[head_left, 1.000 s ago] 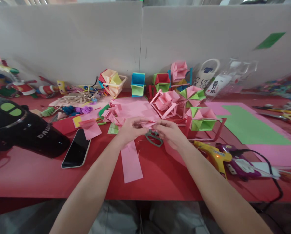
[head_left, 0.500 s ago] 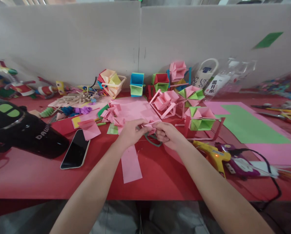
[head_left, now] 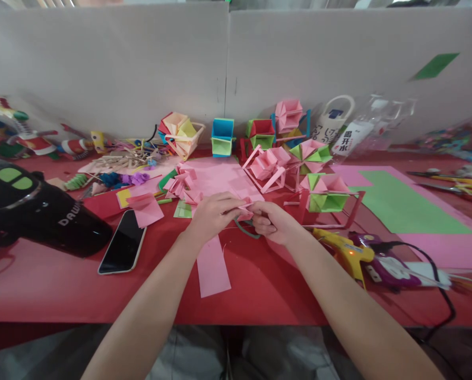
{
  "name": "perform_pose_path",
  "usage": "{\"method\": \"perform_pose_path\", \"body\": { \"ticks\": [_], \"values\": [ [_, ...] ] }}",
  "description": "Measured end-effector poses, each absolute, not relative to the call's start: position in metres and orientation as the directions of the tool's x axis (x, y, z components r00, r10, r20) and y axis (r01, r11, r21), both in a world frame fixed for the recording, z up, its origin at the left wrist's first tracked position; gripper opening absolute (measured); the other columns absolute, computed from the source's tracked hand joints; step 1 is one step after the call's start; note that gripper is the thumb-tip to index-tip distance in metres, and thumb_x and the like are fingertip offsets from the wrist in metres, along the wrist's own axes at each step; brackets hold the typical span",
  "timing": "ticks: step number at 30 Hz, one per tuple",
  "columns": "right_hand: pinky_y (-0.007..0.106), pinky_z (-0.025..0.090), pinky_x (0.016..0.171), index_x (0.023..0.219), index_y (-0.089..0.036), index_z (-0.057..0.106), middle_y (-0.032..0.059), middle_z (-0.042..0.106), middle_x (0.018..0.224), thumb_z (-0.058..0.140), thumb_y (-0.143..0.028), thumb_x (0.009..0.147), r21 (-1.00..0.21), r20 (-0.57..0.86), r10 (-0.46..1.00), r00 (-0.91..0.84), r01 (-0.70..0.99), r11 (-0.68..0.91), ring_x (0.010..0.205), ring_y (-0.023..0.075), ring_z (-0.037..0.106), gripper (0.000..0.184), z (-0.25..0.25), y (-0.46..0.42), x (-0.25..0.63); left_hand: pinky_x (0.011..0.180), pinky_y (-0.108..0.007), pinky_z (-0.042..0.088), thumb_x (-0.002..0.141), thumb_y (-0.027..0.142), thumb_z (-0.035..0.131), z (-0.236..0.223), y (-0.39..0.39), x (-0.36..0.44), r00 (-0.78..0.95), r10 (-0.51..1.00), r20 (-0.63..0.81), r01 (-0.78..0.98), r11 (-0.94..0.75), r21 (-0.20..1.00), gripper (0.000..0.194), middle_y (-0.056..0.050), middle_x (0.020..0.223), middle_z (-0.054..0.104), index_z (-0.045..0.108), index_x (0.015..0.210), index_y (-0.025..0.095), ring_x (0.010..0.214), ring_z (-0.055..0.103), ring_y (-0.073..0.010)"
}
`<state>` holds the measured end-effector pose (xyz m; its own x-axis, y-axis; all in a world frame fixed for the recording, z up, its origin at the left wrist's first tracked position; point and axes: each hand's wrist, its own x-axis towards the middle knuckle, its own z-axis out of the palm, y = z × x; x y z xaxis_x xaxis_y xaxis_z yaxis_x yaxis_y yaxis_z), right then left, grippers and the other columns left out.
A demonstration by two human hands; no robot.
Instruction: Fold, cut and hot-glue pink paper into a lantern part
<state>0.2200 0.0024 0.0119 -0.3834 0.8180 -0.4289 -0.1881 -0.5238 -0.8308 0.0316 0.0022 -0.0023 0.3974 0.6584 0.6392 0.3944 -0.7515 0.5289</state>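
Between my two hands is a small piece of folded pink paper [head_left: 244, 211]. My left hand [head_left: 213, 214] pinches it from the left, thumb in front and fingers bent over the back. From the other side my right hand [head_left: 272, 220] grips its edge between thumb and index finger, the remaining fingers curled in. Green-handled scissors [head_left: 247, 230] lie just under the paper, mostly covered by my hands. A flat pink paper strip [head_left: 213, 268] rests on the red table below my left wrist. More folded pink pieces [head_left: 181, 183] sit in a pile beyond my left hand.
Several paper wheels on stands, including a pink and green one [head_left: 326, 192], line the back and right. A yellow glue gun [head_left: 349, 250] with a lit light lies beside a purple power strip [head_left: 394, 272]. At left are a phone [head_left: 123, 244] and a black tumbler [head_left: 46, 211].
My hands have turned the pink paper and shifted their hold on it. My right fingers have curled in more tightly, and my left fingers now cover more of the piece.
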Motion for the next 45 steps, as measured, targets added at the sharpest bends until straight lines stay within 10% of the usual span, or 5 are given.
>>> {"method": "perform_pose_path", "body": {
  "ticks": [17, 24, 30, 45],
  "values": [
    [0.019, 0.009, 0.032, 0.051, -0.02, 0.042, -0.0094, 0.03, 0.038, 0.06, -0.019, 0.064, -0.925, -0.331, 0.9, -0.285, -0.09, -0.369, 0.033, 0.0021, 0.017, 0.023, 0.013, -0.002, 0.217, 0.078, -0.027, 0.051, 0.093, 0.029, 0.059, 0.013, -0.003, 0.024, 0.377, 0.753, 0.539, 0.295, -0.649, 0.701, 0.02, -0.006, 0.096, 0.075, 0.078, 0.094, 0.022, 0.088, 0.068, -0.0168],
    [0.02, 0.031, 0.042, 0.076, -0.019, 0.066, -0.0038, 0.054, 0.057, 0.065, -0.027, 0.072, -0.997, 0.069, 0.996, -0.048, -0.032, 0.067, 0.046, 0.0075, 0.043, 0.01, 0.012, -0.002, 0.217, 0.073, -0.028, 0.049, 0.089, 0.03, 0.063, 0.016, -0.002, 0.021, 0.278, 0.832, 0.481, 0.362, -0.554, 0.749, 0.019, -0.004, 0.084, 0.075, 0.077, 0.082, 0.019, 0.078, 0.065, -0.0165],
    [0.026, 0.048, 0.069, 0.082, -0.021, 0.074, 0.0057, 0.068, 0.092, 0.068, -0.033, 0.078, -0.931, 0.324, 0.927, -0.189, 0.113, 0.348, 0.084, 0.0171, 0.061, 0.014, 0.014, -0.006, 0.215, 0.065, -0.026, 0.045, 0.089, 0.029, 0.061, 0.017, -0.003, 0.025, 0.278, 0.842, 0.462, 0.398, -0.539, 0.742, 0.02, -0.003, 0.078, 0.073, 0.075, 0.079, 0.018, 0.066, 0.06, -0.0134],
    [0.023, 0.036, 0.054, 0.067, -0.016, 0.066, -0.0027, 0.055, 0.061, 0.071, -0.041, 0.078, -0.953, -0.007, 0.828, -0.561, 0.255, 0.165, 0.057, 0.0097, 0.045, 0.027, 0.014, -0.002, 0.23, 0.057, -0.026, 0.033, 0.088, 0.041, 0.059, 0.008, -0.001, 0.027, 0.41, 0.878, 0.249, 0.483, -0.44, 0.757, 0.032, 0.001, 0.063, 0.062, 0.066, 0.07, 0.016, 0.061, 0.049, -0.0122]
  ]
}}
